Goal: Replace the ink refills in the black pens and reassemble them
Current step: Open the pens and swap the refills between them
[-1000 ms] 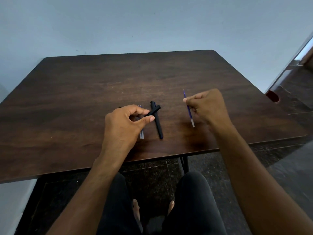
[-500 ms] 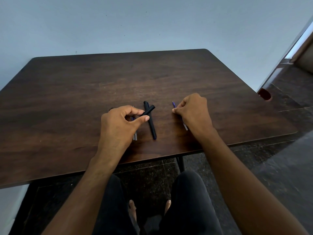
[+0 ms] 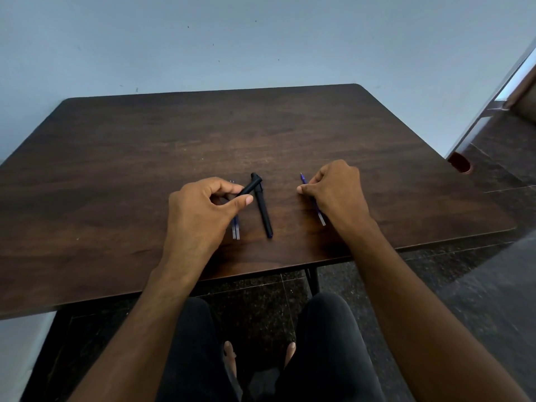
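Note:
My left hand (image 3: pixel 200 210) grips a black pen barrel (image 3: pixel 250 187) between thumb and fingers, its free end pointing up and right. A second black pen (image 3: pixel 263 210) lies on the dark wooden table (image 3: pixel 116 175) just right of that hand. Two blue refills (image 3: pixel 235 229) lie side by side, partly hidden under my left hand. My right hand (image 3: pixel 336 190) rests low on the table, fingers curled round a blue refill (image 3: pixel 304 180) whose tip and clear end stick out on either side.
The table's front edge runs close to my knees, and its right corner nears a dark floor step. A reddish round object (image 3: pixel 459 163) sits on the floor beyond the right edge. A pale wall stands behind the table.
My right hand came down from above the table and now rests on it with the blue refill lying flat. My left hand keeps its grip on the pen barrel.

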`<act>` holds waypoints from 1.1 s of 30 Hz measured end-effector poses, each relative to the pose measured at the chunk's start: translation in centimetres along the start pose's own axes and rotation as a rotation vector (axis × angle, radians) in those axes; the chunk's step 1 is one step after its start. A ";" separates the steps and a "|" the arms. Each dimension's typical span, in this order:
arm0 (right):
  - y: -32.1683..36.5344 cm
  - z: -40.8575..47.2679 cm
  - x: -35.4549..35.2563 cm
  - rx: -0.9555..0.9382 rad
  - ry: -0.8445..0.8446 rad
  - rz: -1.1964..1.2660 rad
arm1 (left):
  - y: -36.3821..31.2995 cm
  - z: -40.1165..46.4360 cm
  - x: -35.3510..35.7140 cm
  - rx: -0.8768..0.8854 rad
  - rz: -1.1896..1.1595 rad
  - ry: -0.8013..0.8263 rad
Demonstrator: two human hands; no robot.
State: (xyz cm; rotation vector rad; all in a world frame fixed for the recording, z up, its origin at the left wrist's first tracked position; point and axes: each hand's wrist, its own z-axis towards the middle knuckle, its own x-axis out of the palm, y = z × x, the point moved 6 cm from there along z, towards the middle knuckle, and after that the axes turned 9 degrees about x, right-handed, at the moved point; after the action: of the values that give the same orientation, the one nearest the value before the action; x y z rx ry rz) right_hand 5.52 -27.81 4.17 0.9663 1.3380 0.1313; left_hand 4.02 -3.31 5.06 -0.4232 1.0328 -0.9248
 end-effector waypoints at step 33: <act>9.3 -2.8 8.5 -0.190 0.076 -0.182 | 4.3 -1.7 -5.3 -0.114 -0.020 -0.157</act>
State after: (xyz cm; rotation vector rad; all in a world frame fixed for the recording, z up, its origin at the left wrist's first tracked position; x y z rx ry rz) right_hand 9.61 -15.52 4.04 0.6819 1.4487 0.1549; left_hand 3.48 3.66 4.20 -0.5928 0.9419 -0.8392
